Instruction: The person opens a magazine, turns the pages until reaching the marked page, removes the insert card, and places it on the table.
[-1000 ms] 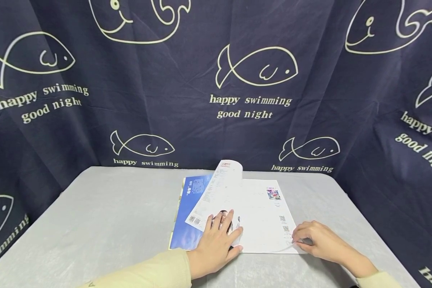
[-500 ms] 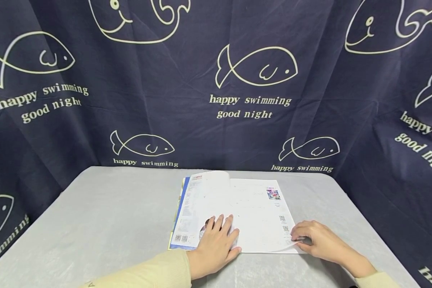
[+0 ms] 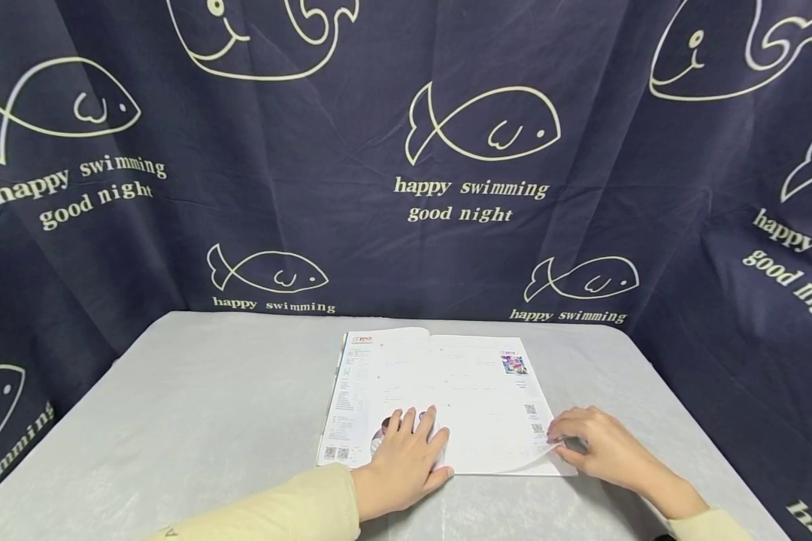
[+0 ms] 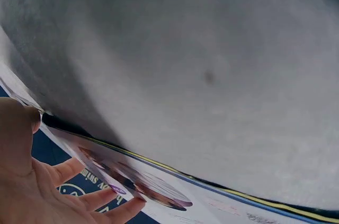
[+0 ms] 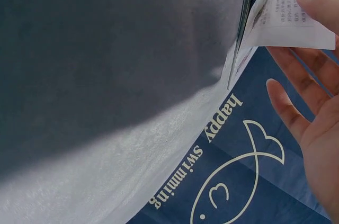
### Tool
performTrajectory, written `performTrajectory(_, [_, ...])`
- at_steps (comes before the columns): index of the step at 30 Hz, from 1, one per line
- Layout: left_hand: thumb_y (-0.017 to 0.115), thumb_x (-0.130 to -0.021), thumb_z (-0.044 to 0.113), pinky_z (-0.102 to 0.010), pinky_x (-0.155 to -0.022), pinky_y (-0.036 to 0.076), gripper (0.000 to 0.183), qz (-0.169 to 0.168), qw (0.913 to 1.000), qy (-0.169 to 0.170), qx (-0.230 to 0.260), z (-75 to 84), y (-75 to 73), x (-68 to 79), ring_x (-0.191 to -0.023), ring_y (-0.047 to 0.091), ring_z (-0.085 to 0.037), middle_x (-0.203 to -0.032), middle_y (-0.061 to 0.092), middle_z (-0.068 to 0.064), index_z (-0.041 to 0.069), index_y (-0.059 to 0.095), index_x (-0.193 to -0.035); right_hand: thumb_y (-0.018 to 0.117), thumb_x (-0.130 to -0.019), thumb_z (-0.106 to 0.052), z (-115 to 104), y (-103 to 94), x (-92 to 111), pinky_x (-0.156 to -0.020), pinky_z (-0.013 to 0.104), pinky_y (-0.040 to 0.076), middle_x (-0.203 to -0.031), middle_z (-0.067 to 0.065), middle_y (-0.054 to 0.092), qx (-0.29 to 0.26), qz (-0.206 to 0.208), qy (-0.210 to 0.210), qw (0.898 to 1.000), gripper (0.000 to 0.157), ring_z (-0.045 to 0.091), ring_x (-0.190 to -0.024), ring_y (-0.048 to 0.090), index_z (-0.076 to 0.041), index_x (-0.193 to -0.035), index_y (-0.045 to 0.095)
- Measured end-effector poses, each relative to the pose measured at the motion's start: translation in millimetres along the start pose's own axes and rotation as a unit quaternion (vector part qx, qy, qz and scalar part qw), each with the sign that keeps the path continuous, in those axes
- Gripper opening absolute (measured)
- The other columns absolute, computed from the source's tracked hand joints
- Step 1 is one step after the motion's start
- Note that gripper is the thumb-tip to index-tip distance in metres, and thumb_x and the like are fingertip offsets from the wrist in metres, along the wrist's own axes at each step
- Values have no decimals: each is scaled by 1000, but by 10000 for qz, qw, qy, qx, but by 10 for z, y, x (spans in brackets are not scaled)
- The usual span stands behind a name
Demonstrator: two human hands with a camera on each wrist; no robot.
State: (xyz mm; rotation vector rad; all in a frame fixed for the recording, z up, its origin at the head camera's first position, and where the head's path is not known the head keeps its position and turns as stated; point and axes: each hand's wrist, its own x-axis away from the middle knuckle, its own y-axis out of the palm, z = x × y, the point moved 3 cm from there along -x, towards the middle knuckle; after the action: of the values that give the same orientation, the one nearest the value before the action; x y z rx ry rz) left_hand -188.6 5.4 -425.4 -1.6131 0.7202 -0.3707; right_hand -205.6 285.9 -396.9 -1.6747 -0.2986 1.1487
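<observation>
A magazine (image 3: 480, 406) lies spread open on the table, its white pages printed with small text, QR codes and a few pictures. My left hand (image 3: 406, 462) rests with spread fingers on the lower part of the left page, near the fold, partly covering a photo. At the lower right corner my right hand (image 3: 602, 447) pinches a lifted page corner between thumb and fingers. In the right wrist view that page (image 5: 291, 17) curls up from the stack, with the thumb on its printed side. The left wrist view shows the magazine's edge (image 4: 212, 184) beside the left hand (image 4: 58, 187).
A grey cloth-covered table (image 3: 210, 406) extends around the magazine. Behind and at both sides hangs a dark blue curtain (image 3: 352, 165) with white fish drawings and lettering. Pale yellow sleeves (image 3: 277, 507) cover the forearms.
The left page has swung over to the left and now lies nearly flat, covering the blue page. The left hand stays on it; the right hand keeps the corner lifted, shifting only slightly.
</observation>
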Motion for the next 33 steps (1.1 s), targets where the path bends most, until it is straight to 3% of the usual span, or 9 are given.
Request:
performTrajectory(11, [36, -90, 57, -55, -95, 34, 58, -84, 9993, 105, 347, 24, -26, -39, -114, 49, -43, -136, 45, -15, 18, 44, -131, 78, -55, -13, 13, -35, -49, -73, 21, 39, -79, -10, 66, 259, 385, -6, 9989, 23, 7, -73, 59, -20, -74, 67])
performTrajectory(33, [36, -84, 67, -47, -89, 34, 63, -309, 9991, -12, -293, 109, -78, -124, -103, 55, -38, -127, 51, -10, 19, 47, -124, 76, -61, -14, 23, -100, -117, -76, 22, 35, -79, -10, 65, 94, 648, 230, 9976, 18, 8, -75, 57, -18, -76, 67])
